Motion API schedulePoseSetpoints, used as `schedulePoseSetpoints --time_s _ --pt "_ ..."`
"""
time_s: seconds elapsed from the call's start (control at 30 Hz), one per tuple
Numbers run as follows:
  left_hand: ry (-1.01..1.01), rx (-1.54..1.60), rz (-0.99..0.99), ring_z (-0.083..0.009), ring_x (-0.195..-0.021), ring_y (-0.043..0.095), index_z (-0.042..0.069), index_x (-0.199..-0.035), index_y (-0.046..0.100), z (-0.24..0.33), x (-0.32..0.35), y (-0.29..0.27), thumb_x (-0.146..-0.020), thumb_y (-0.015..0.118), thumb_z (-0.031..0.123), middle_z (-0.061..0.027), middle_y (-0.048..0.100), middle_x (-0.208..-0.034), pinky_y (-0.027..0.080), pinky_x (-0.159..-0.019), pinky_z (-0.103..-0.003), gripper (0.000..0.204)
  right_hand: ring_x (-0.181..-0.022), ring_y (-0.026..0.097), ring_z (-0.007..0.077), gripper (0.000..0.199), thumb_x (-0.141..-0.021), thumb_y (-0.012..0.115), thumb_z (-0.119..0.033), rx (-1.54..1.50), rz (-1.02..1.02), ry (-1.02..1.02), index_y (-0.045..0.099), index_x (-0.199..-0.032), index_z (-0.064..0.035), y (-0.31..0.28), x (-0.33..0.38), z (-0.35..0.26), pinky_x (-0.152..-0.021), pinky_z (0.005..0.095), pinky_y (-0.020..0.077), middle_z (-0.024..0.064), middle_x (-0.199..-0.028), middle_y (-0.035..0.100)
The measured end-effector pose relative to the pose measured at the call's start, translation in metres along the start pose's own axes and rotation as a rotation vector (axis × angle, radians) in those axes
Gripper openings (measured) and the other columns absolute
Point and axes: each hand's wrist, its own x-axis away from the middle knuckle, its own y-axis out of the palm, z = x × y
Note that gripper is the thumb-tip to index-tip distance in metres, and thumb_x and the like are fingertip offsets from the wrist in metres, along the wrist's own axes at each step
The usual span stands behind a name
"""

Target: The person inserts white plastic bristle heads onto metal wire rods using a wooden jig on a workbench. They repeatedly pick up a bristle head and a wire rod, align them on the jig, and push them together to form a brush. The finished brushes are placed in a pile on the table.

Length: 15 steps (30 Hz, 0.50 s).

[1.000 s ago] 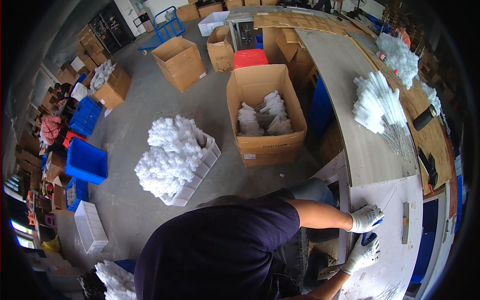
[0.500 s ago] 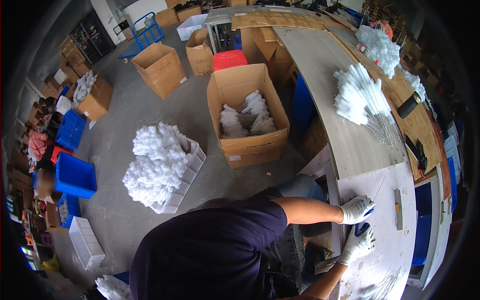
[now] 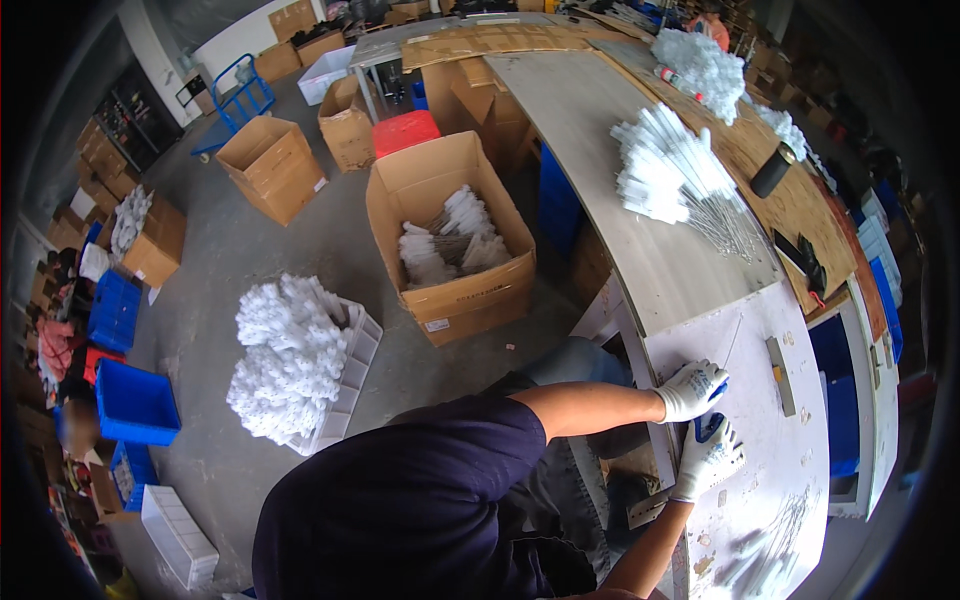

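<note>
At the white worktable (image 3: pixel 690 345) both hands work close together, in white gloves with blue palms. My left hand (image 3: pixel 692 390) is closed, and a thin wire (image 3: pixel 735 340) sticks out past its fingertips. Just beside it, nearer the table's front, my right hand (image 3: pixel 711 460) has its fingers curled in; whatever lies between them is hidden. A metal bar (image 3: pixel 781 377) is fixed on the tabletop beyond the hands. Loose thin wires (image 3: pixel 770 550) lie on the table to the right of my right hand.
White bristle brushes with wire stems (image 3: pixel 675 170) lie on the grey board to the left. A black bottle (image 3: pixel 773 170) and a black-handled tool (image 3: pixel 802 262) stand behind. On the floor are a brush-filled carton (image 3: pixel 465 305) and a heaped white crate (image 3: pixel 352 385).
The whole view has shifted slightly, with the scene sliding left. Both hands keep nearly the same place on the table, close together, and the wire still sticks out.
</note>
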Motion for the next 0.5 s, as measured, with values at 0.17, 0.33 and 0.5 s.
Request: schedulePoseSetpoints --time_s 0.17,0.33,0.5 --pt "-0.004 -0.011 -0.025 -0.0359 -0.088 0.062 0.006 -0.104 0.058 0.0024 -0.0038 -0.0058 -0.096 0.059 0.02 -0.0176 0.063 -0.092 0.049 -0.081 -0.048 0.017 -0.107 0.061 0.0362 0.046 -0.075 0.076 -0.047 -0.037 -0.034 0.065 0.072 -0.108 -0.014 -0.0029 -0.0005 -0.001 -0.109 0.053 0.0336 0.0131 -0.101 0.069" --pt "0.002 0.017 0.016 -0.0378 -0.088 0.062 0.005 -0.105 0.058 0.0023 -0.0032 -0.0058 -0.096 0.058 0.02 -0.0184 0.065 -0.091 0.049 -0.08 -0.05 0.017 -0.101 0.064 0.0318 0.04 -0.076 0.075 -0.043 -0.087 -0.069 0.053 0.072 -0.105 -0.0159 -0.0011 -0.0028 0.0016 -0.11 0.0526 0.0333 0.0105 -0.1 0.071" --pt "0.001 -0.009 0.012 -0.0377 -0.088 0.062 0.006 -0.105 0.058 -0.0004 -0.0049 -0.0038 -0.096 0.058 0.02 -0.0178 0.065 -0.091 0.049 -0.08 -0.051 0.017 -0.097 0.064 0.0291 0.037 -0.076 0.075 -0.043 -0.073 -0.031 0.021 0.072 -0.102 -0.0164 -0.0054 -0.0044 -0.0037 -0.111 0.0522 0.033 0.0089 -0.097 0.071"
